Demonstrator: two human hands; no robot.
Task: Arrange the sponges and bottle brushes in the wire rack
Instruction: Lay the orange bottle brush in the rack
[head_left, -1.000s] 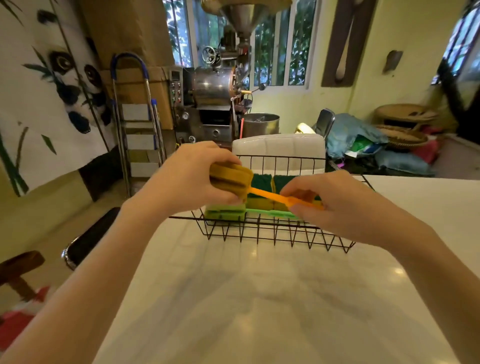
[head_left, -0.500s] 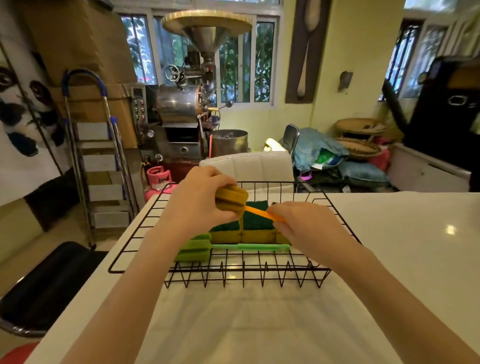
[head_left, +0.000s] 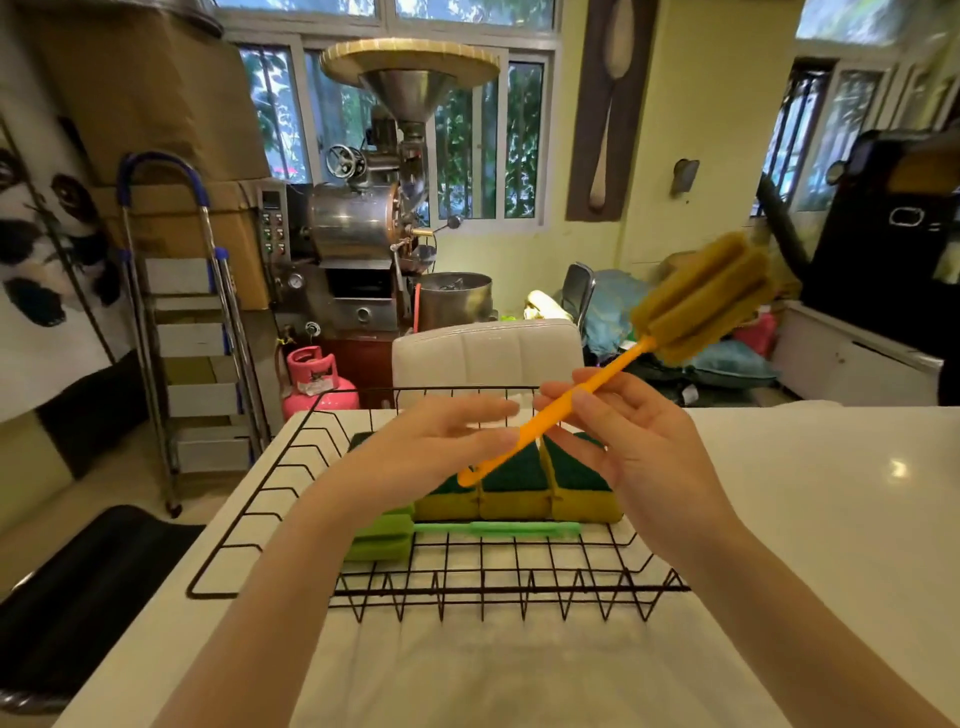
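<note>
A black wire rack (head_left: 270, 499) sits on the white counter (head_left: 831, 519). Inside it lie three yellow sponges with green tops (head_left: 519, 501) in a row, and a green bottle brush (head_left: 493, 529) in front of them with its foam head at the left. My right hand (head_left: 623, 441) grips the handle of an orange bottle brush (head_left: 696, 301), held above the rack with its mustard foam head pointing up and to the right. My left hand (head_left: 431, 447) is open beside the handle's lower end, fingers spread.
A white padded chair back (head_left: 483, 353) stands just behind the rack. Beyond it are a metal roasting machine (head_left: 363, 228), a pink gas cylinder (head_left: 314, 379), a step ladder (head_left: 187, 332) at left and piled bags at right.
The left hand let go of the orange brush's foam head and opened. The right hand swung the brush so its head went from the left to the upper right.
</note>
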